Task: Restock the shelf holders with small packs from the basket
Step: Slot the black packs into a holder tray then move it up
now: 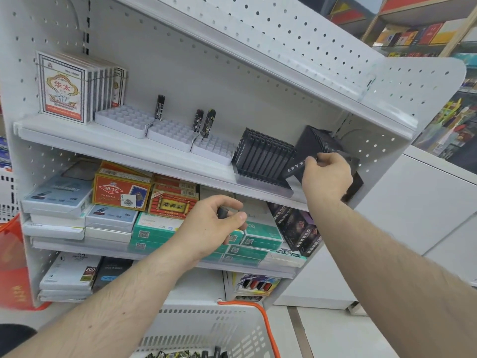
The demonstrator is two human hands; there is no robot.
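Small packs (222,212) being restocked, one at a time, at a white pegboard shelf unit: dark one pinched between thumb and curled fingers of left hand (210,226), hovering at centre frame below the upper shelf (144,153). More packs lying in the white basket (206,329) at 6 o'clock, orange handle showing.

Right hand (326,177), at 3 o'clock, gripping the near edge of a black holder (325,148), fingers curled round its front panel, tipping or steadying it. Seemingly mid-step: readying the holder while the next pack waits. Next move likely calling for lifting the left hand up and right toward 2 o'clock, lining the pack upright with a free slot and sliding it in without knocking the neighbours.

Counting along the upper shelf: three white slotted trays (171,134), holding three upright packs in all, one at the back of the first gap, two together at 12 o'clock; two black holders, the left one (263,156) filled with dark packs, too tightly ranked for counting. One stack of playing-card boxes (77,86) standing at 10 o'clock. Boxed goods (121,192) crowding the lower shelves.
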